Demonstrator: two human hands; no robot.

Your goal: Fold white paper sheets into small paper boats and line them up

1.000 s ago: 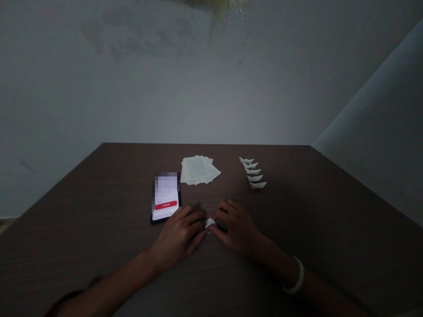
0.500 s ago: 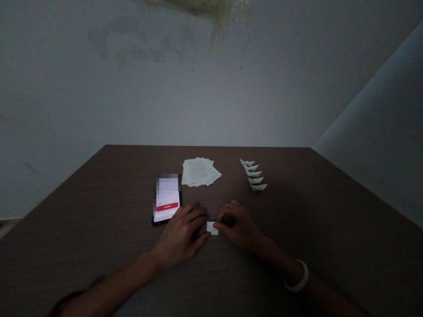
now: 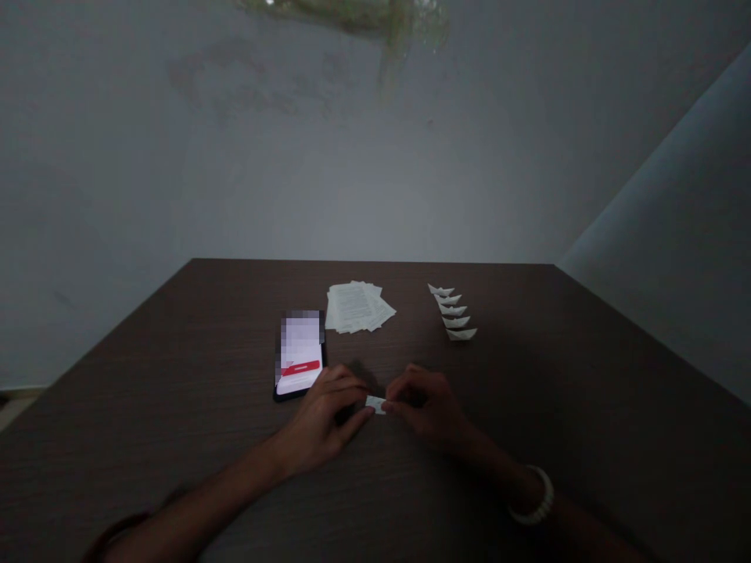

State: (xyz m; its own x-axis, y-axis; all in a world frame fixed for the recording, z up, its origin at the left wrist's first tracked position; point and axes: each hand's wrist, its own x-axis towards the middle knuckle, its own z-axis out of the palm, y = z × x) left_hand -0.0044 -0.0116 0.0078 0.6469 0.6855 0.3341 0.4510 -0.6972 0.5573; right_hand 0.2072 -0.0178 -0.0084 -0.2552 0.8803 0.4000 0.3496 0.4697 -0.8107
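Observation:
A small white folded piece of paper [image 3: 376, 404] lies on the dark wooden table [image 3: 176, 391], between my two hands. My left hand [image 3: 325, 418] rests beside it with fingers curled, fingertips at the paper's left edge. My right hand [image 3: 425, 407] is closed in a pinch on the paper's right side. A white bracelet [image 3: 537, 500] sits on my right wrist.
A phone [image 3: 299, 353] with a lit screen lies just beyond my left hand. A fanned stack of white paper slips [image 3: 357, 306] is behind it. Several small folded paper boats [image 3: 453, 311] stand in a row at the right. Walls bound the table's far side.
The paper lay flat and wider half a second ago; now it looks narrower, with my right fingers pinched closer over it. Both hands stayed nearly in place.

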